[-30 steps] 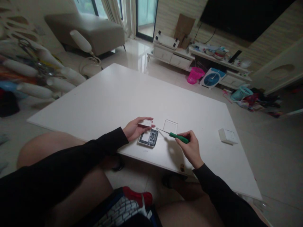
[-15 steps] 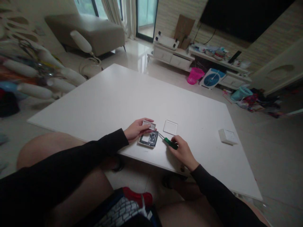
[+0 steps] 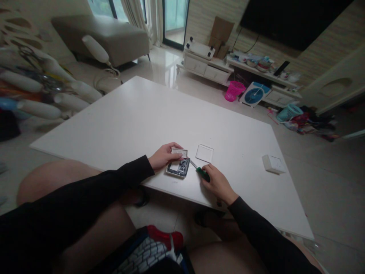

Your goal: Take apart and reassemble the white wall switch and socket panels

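An opened wall switch [image 3: 179,168] lies near the front edge of the white table [image 3: 137,114], its dark inner parts showing. My left hand [image 3: 164,155] is closed on a small white switch piece [image 3: 179,152] held just above the switch's far side. My right hand [image 3: 216,182] grips a green-handled screwdriver [image 3: 201,172]; its metal tip points left and reaches the switch's right edge. A white square cover plate [image 3: 204,153] lies flat just beyond the screwdriver.
A second white switch [image 3: 273,164] sits on the table to the right. My bare knees are under the table's front edge. Beyond the table stand a grey sofa [image 3: 114,36], a low TV cabinet [image 3: 239,72], a pink basket [image 3: 234,90] and floor clutter.
My right hand moved left and down, bringing the screwdriver tip to the switch's right edge. My left hand lowered the white piece closer to the switch.
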Demonstrator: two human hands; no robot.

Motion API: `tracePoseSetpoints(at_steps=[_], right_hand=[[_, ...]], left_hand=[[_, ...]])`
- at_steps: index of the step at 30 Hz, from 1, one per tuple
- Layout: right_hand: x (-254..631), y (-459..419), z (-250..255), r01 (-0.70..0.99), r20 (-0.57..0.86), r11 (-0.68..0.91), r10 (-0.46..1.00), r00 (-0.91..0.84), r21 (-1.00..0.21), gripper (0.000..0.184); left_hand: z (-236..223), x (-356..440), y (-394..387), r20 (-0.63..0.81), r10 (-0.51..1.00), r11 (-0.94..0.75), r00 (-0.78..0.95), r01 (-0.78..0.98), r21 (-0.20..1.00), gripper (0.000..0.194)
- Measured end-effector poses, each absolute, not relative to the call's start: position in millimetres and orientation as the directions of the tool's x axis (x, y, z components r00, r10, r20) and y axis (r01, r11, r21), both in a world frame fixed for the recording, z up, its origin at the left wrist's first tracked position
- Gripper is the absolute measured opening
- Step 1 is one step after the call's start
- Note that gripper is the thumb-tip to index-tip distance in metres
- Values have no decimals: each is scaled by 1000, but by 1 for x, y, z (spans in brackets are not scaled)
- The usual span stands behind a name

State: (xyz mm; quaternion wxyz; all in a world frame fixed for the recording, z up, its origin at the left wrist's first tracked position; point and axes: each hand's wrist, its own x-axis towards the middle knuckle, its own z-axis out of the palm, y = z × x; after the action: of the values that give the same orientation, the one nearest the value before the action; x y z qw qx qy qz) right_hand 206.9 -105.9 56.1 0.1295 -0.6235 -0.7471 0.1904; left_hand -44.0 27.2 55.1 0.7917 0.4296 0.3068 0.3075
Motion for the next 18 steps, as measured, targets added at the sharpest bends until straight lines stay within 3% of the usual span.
tracePoseSetpoints(at_steps=[7, 18], right_hand=[[206, -106, 57, 881, -30, 166, 979, -200, -443, 26], [206, -106, 60, 889, -52, 160, 978, -202, -429, 24]], left_hand=[[53, -43, 27, -180, 766, 370, 617, -195, 908, 42], [60, -42, 26, -155, 791, 291, 592, -141, 946, 31]])
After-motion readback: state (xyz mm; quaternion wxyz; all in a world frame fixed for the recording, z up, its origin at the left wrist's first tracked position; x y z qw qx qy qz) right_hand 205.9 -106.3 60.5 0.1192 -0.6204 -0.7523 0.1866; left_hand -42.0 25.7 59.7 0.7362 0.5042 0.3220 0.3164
